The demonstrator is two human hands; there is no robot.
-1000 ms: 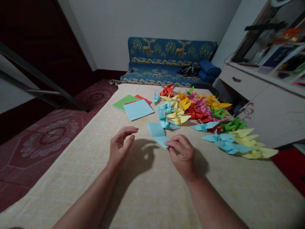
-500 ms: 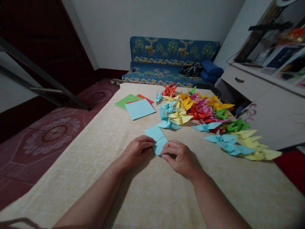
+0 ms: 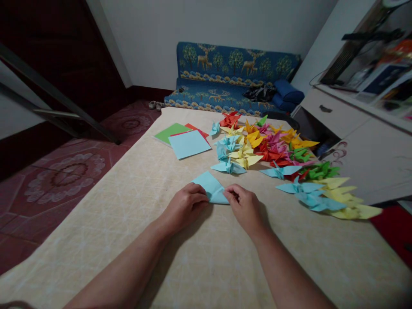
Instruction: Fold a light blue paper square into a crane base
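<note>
A light blue sheet of origami paper (image 3: 210, 185), creased and partly folded with a point at the far side, lies on the table between my hands. My left hand (image 3: 189, 201) holds its left side, fingers closed over the edge. At the right corner, my right hand (image 3: 243, 204) pinches the paper between thumb and fingers. Just beyond it rests a folded light blue paper crane (image 3: 229, 166). Farther off is a small stack of square sheets, with a light blue sheet (image 3: 189, 144) on top of a green sheet (image 3: 170, 132) and red ones.
Many folded paper cranes in red (image 3: 272, 153), yellow (image 3: 246, 159), orange, pink, green and blue crowd the table's right side. Behind the table (image 3: 128, 206) stands a blue patterned sofa (image 3: 222, 88). A white cabinet (image 3: 370, 141) is at the right, a metal ladder (image 3: 64, 98) at the left.
The blue paper has turned between my hands and now shows a pointed, triangular outline. My right hand has shifted slightly right and away from me, onto its right corner. The view has tilted slightly.
</note>
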